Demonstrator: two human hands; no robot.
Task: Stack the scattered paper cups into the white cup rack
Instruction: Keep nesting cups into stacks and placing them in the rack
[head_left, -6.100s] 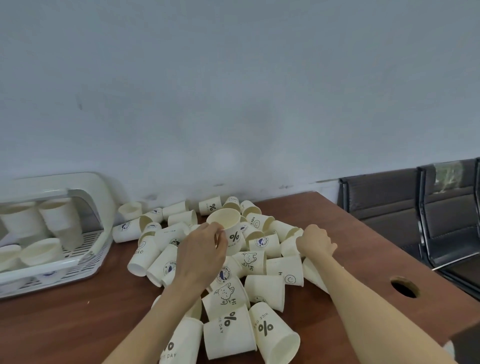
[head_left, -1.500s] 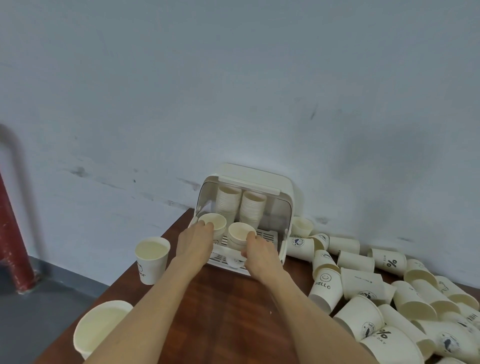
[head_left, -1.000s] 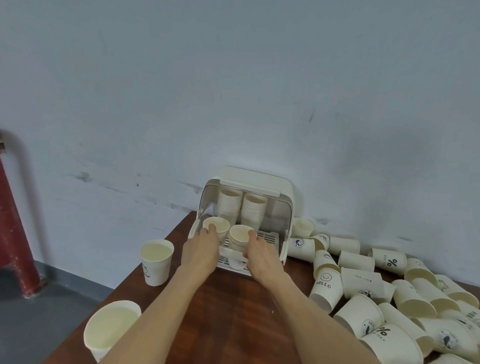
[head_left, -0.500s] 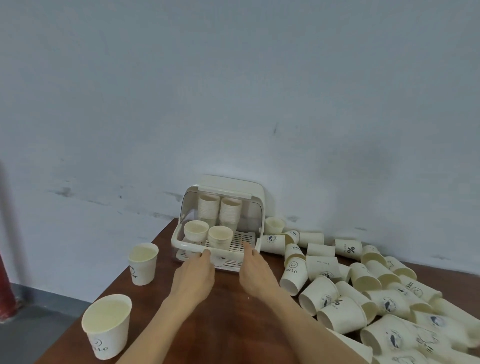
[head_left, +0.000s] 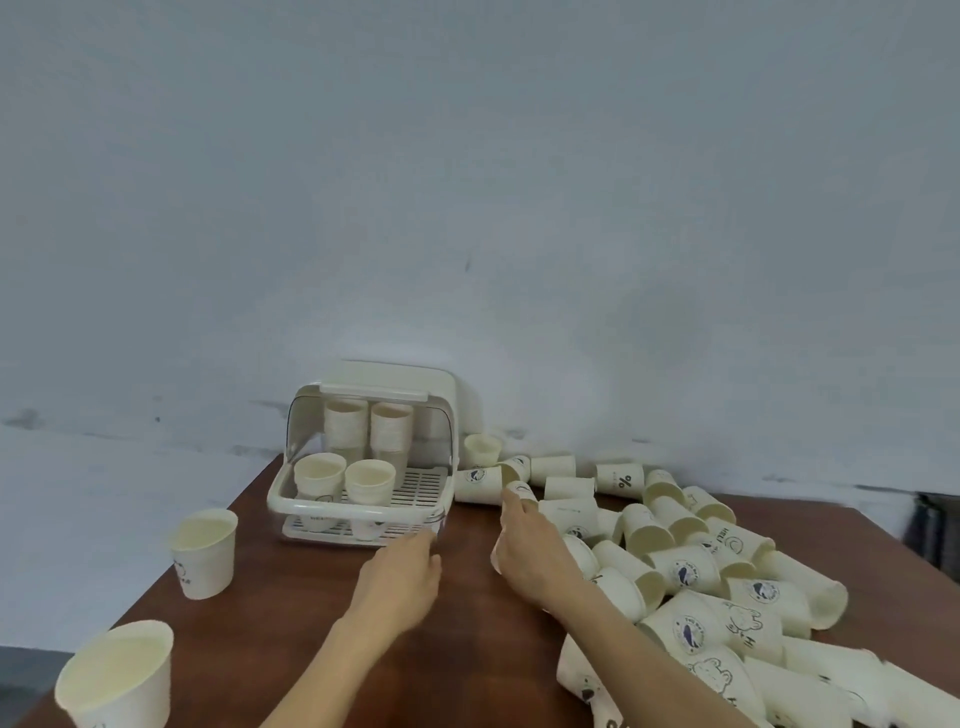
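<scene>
The white cup rack (head_left: 358, 505) stands at the table's far left by the wall, lid raised. Inside are two tall cup stacks (head_left: 368, 431) at the back and two short stacks (head_left: 343, 478) in front. A pile of scattered paper cups (head_left: 675, 556) lies on its sides to the right. My left hand (head_left: 402, 577) hovers over the table in front of the rack, fingers relaxed, holding nothing. My right hand (head_left: 530, 545) reaches toward the left edge of the pile, its fingertips at a small cup (head_left: 521, 491); whether it grips that cup is unclear.
Two upright paper cups stand apart on the brown table (head_left: 291, 623): one (head_left: 204, 552) left of the rack, a nearer one (head_left: 117, 675) at the bottom left corner. The wall runs close behind the rack. A dark chair (head_left: 935, 525) shows at the right edge.
Both hands left the two short stacks in the rack and drew back. They have since swung right; my right hand now reaches the edge of the cup pile.
</scene>
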